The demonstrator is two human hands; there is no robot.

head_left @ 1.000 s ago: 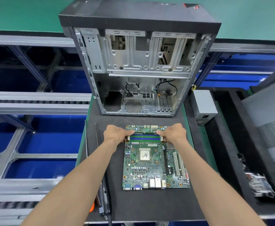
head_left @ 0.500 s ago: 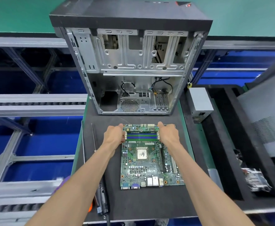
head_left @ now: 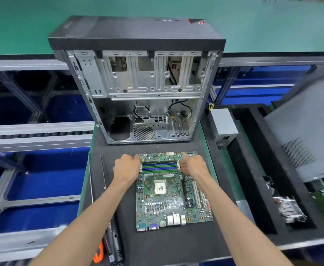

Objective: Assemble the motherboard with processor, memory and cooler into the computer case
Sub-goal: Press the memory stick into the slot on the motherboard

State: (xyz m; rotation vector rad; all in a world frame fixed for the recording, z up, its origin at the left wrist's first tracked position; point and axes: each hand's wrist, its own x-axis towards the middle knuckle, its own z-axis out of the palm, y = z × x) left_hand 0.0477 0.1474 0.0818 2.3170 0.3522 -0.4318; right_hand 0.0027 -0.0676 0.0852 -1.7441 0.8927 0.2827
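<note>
Your left hand (head_left: 126, 168) and right hand (head_left: 194, 166), fingers curled, each grip one end of the blue and green memory slots (head_left: 159, 167) on the flat green motherboard (head_left: 173, 192). The board lies on the black-matted bench (head_left: 157, 244), its square silver processor (head_left: 160, 187) just nearer you than both hands. Beyond your hands stands the open grey steel computer case (head_left: 138, 87). No lettering is legible.

Both bare forearms reach up from the lower frame corners toward the centre. The left hand (head_left: 125, 167) and right hand (head_left: 193, 166) sit level there, knuckles up, fingers curled inward.
</note>
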